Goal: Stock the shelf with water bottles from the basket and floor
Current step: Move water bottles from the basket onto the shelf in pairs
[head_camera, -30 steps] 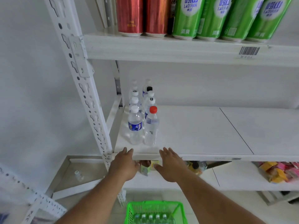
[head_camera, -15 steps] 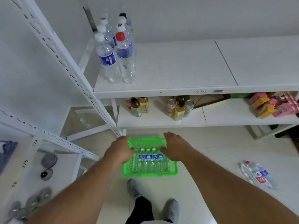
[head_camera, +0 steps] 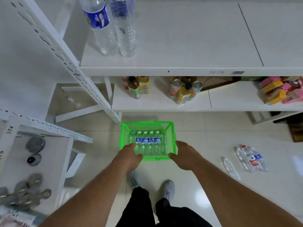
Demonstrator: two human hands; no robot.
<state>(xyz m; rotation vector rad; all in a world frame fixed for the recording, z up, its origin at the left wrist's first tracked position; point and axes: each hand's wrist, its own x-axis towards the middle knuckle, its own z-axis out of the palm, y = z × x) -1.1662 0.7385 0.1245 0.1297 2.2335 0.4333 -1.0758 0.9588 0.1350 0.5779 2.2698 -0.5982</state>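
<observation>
Hands [head_camera: 157,154] lower; bottles [head_camera: 148,141] caps-away.

Lighting is even, diffuse and bright, cool white in tone; the source is not visible. Shadows are soft and faint. The glossy floor [head_camera: 205,136] carries pale glare patches at the right edge. Wide-angle distortion bows the shelf upright [head_camera: 65,63] and stretches the forearms at the frame's bottom. Slight motion blur softens the lower left corner and the hands' outlines.
</observation>
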